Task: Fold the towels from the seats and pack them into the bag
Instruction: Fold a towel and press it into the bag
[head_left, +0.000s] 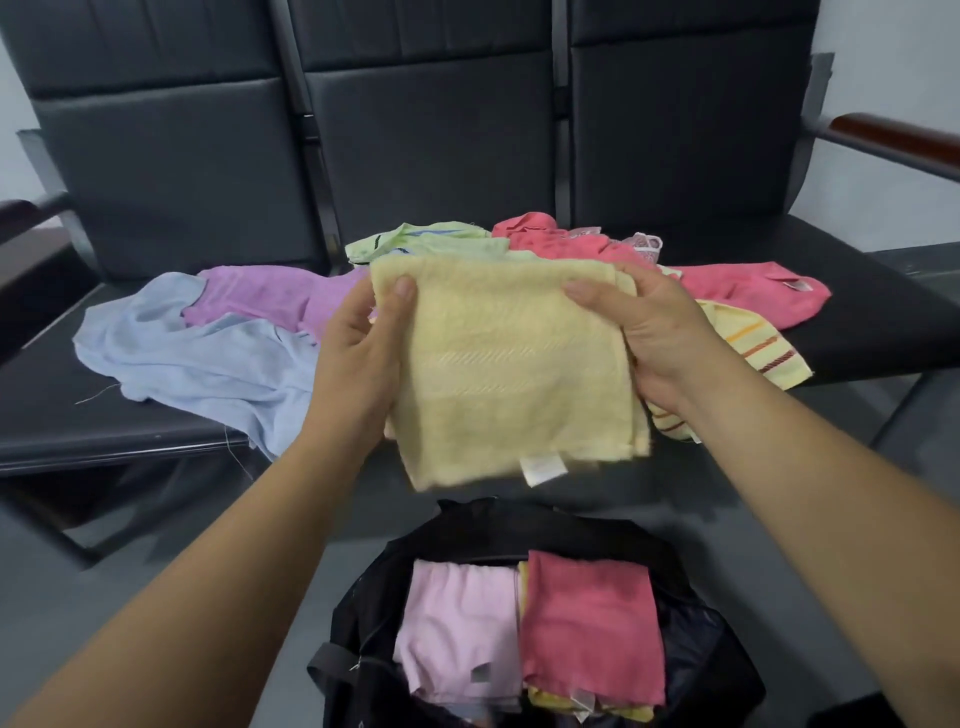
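A folded pale yellow towel (511, 369) hangs in the air over the front edge of the seats. My left hand (358, 353) grips its left side with the thumb on top, and my right hand (649, 332) grips its right side the same way. Below, on the floor, stands an open black bag (498, 525) holding a folded light pink towel (457, 629), a folded red-pink towel (592, 629) and a yellow one beneath. Loose towels lie on the seats: light blue (197, 358), purple (270, 296), light green (426, 244), coral red (737, 291) and striped yellow (753, 343).
The row of dark padded seats (104, 415) has tall backrests behind and a wooden armrest (893, 137) at the right. A dark surface (31, 244) sits at the far left. Grey floor surrounds the bag.
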